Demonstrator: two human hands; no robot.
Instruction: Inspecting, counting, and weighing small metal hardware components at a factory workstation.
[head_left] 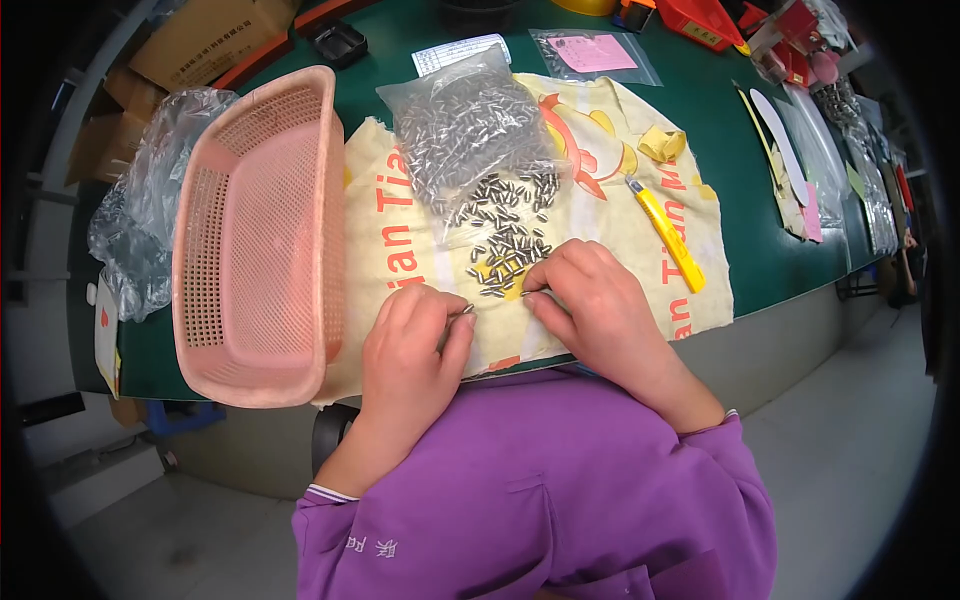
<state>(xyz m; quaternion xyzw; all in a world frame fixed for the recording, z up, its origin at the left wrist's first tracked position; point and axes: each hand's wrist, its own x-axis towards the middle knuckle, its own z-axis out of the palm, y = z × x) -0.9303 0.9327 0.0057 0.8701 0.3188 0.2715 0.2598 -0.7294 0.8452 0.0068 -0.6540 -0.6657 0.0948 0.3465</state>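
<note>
Lap: purple garment (pixel 460 500) just below the desk's (pixel 705 110) near edge; a dropped piece could slide down it to the floor.
Left hand (pixel 412 345): near the edge, thumb and forefinger closed, the grip pinching one small metal piece (pixel 468 309) by the fingertips; so small and smooth a thing could slip out if squeezed off-centre.
Right hand (pixel 590 300): beside the near end of the heap, thumb and forefinger almost together; a piece seems to sit at their tips, but I cannot tell whether the grip has it.
Cloth (pixel 620 240): pale, printed, spread under the work; a wrist dragging it could shift the heap toward the edge.
Basket (pixel 325 240): pink, to the left of the left hand, overlapping the cloth; a knock from the left forearm could tug the cloth.
Loose pieces (pixel 510 245): heaped between the hands and the bag; being rounded, they could roll if brushed.
Cutter (pixel 665 233): yellow, on the cloth to the right; whether its blade is out I cannot tell, and a careless reach could catch it.
Bag (pixel 465 120): clear, full of pieces, its near end at the heap; if nudged, it could spill more.
Slips (pixel 590 53): one pink, one white, beyond the bag.
Carton (pixel 210 45): brown, far left.
</note>
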